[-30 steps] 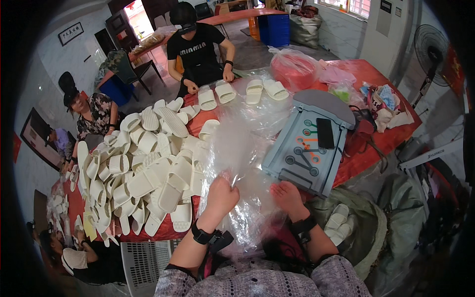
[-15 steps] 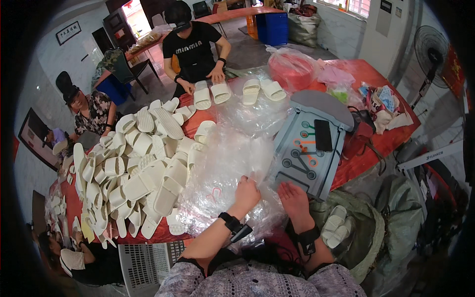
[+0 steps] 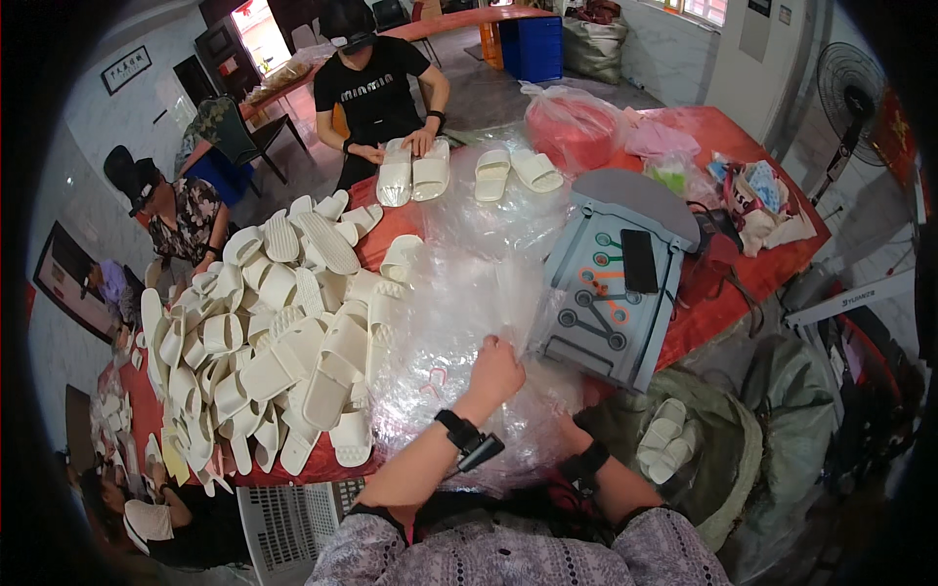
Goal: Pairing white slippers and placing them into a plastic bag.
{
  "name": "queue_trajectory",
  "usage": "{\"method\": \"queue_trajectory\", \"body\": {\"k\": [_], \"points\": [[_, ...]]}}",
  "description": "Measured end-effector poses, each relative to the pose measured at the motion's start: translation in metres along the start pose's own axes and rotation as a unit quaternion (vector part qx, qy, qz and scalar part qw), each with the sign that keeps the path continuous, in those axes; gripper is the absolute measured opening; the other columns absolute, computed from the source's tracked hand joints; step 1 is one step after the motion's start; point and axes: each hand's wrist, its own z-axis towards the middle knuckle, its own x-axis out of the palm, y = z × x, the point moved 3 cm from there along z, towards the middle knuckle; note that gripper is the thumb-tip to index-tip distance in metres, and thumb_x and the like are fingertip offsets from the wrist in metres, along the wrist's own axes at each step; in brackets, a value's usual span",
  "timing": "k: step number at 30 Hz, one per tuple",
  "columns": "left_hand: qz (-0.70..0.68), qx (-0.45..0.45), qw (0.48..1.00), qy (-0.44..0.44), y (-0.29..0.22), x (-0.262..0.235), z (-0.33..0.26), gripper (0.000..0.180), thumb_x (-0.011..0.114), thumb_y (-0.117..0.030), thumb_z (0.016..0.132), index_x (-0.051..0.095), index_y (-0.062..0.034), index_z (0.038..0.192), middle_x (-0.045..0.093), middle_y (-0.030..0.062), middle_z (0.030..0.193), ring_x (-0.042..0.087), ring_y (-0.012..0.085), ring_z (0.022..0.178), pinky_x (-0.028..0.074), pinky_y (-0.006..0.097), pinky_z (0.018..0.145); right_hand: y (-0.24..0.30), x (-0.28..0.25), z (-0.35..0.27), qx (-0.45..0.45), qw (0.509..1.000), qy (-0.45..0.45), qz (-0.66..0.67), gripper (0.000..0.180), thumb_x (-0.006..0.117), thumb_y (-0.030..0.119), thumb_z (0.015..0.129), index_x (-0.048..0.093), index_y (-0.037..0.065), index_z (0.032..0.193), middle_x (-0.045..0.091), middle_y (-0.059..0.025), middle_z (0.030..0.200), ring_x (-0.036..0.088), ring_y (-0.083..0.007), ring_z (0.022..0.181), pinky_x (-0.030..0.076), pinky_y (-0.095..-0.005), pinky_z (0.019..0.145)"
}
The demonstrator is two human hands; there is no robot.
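Note:
A stack of clear plastic bags (image 3: 459, 303) is spread over the table in front of me. My left hand (image 3: 498, 369) rests on it with curled fingers, closed on a clear plastic bag. Lower and to the right, my right hand (image 3: 569, 428) is at the near edge of the plastic, its fingers covered by the film or out of sight. Left of the bags lies a big heap of cream slippers (image 3: 283, 366). To the right, a grey plastic board (image 3: 586, 337) with orange and dark tool shapes carries a black phone (image 3: 639, 261).
Across the table a co-worker (image 3: 381, 98) handles a pair of slippers (image 3: 412, 174); another pair (image 3: 513, 174) lies beside it. A co-worker (image 3: 186, 215) sits at the left. By my right arm, an open green sack (image 3: 723, 459) holds bagged slippers (image 3: 668, 441). A grey crate (image 3: 293, 527) stands below the table.
My right hand has moved down and left from beside the board, its fingers going out of view at the plastic. My left hand has shifted slightly right. The far co-worker's hands moved onto the slippers.

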Motion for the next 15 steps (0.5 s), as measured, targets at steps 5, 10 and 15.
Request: {"method": "queue_trajectory", "body": {"k": [5, 10, 15], "points": [[-0.095, 0.011, 0.991, -0.095, 0.026, 0.017, -0.020, 0.060, 0.059, -0.015, 0.078, 0.041, 0.0058, 0.131, 0.046, 0.0333, 0.122, 0.053, 0.0471, 0.106, 0.046, 0.047, 0.092, 0.050, -0.025, 0.009, 0.124, 0.863, -0.237, 0.429, 0.016, 0.052, 0.004, 0.088, 0.058, 0.001, 0.102, 0.060, -0.0123, 0.106, 0.057, -0.0258, 0.100, 0.045, -0.0346, 0.096], [-0.127, -0.050, 0.990, -0.036, 0.032, 0.014, -0.017, 0.071, 0.058, -0.012, 0.077, 0.028, 0.0044, 0.140, 0.044, 0.0350, 0.124, 0.050, 0.0496, 0.110, 0.045, 0.047, 0.094, 0.076, -0.032, 0.022, 0.128, 0.789, -0.372, 0.471, 0.010, 0.054, 0.004, 0.086, 0.055, -0.002, 0.093, 0.058, -0.0128, 0.100, 0.057, -0.0268, 0.094, 0.047, -0.0381, 0.094], [-0.116, -0.008, 0.993, -0.033, 0.026, 0.009, -0.015, 0.074, 0.058, -0.009, 0.075, 0.025, 0.0052, 0.140, 0.042, 0.0373, 0.124, 0.049, 0.0505, 0.110, 0.044, 0.047, 0.095, 0.059, -0.048, 0.035, 0.121, 0.782, -0.373, 0.485, 0.014, 0.058, 0.007, 0.085, 0.055, 0.000, 0.096, 0.056, -0.0123, 0.096, 0.055, -0.0274, 0.093, 0.048, -0.0394, 0.090]]}}
